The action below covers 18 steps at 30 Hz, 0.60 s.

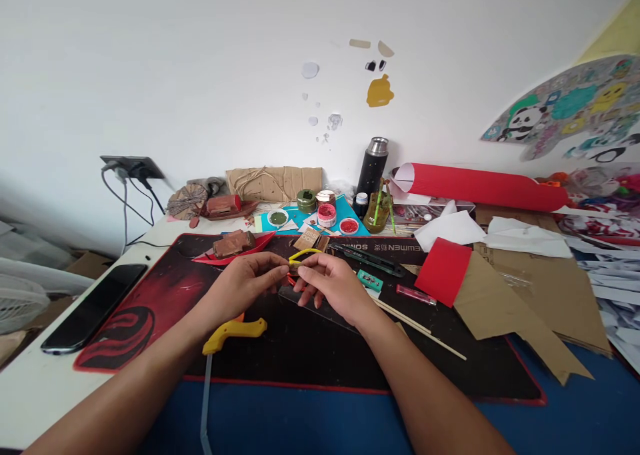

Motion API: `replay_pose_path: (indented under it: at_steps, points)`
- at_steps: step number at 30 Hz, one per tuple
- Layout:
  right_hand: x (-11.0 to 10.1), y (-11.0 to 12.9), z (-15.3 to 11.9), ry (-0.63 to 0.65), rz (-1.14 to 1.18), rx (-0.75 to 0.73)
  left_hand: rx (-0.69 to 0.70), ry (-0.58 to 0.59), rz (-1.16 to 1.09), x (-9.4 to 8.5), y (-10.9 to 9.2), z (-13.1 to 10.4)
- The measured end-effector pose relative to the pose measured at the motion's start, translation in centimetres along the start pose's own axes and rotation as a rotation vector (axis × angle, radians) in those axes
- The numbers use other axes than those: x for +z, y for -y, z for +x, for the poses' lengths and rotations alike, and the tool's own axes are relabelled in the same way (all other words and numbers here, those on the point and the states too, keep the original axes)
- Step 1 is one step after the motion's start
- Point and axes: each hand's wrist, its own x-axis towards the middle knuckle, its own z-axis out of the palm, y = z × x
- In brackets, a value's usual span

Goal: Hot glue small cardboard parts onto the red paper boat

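My left hand (255, 275) and my right hand (330, 282) meet over the middle of the dark desk mat. Thumbs and fingers of both are pinched around a small brownish piece (295, 264), mostly hidden by the fingertips. A yellow curved handle (306, 252) shows just behind the fingers; I cannot tell whether it is touched. Below my left wrist lies a yellow hot glue gun (235, 332), a pale glue stick trailing from it toward me. Behind my left hand sits a red boat shape (205, 258) carrying a brown block (234, 243).
Two thin wooden sticks (420, 325) and a dark utility knife (373, 262) lie right of my hands. Open paint pots (327, 215), a black flask (374, 168) and a brush jar (377, 214) stand behind. Cut cardboard (500, 295) lies right, a phone (95, 308) left.
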Motion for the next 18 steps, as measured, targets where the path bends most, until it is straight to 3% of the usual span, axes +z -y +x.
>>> replay_pose_path:
  at_steps: [18]
  points:
    - [0.04, 0.04, -0.13, 0.005, 0.002, 0.007, -0.041, 0.002, -0.069, 0.13, -0.13, 0.11]
